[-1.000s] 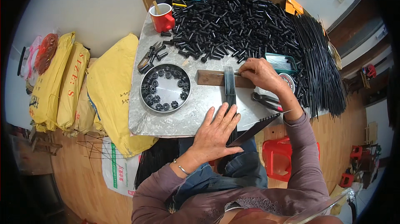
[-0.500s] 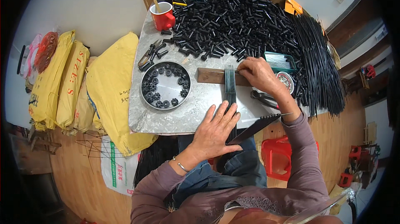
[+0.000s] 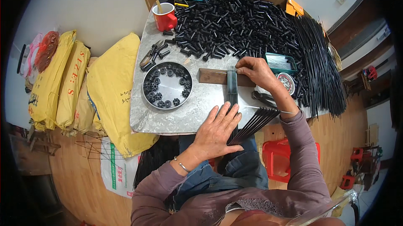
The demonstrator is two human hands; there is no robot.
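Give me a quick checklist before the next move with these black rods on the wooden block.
1. Left hand flat on the near end of the black rods: ok.
2. Right hand at the rods' far end on the wooden block: ok.
3. Rods side by side and parallel: ok.
4. Rod tips flush: cannot tell.
5. Round tray of black caps beside the block: ok.
6. Spare rod bunch overhanging the table edge: not ok.
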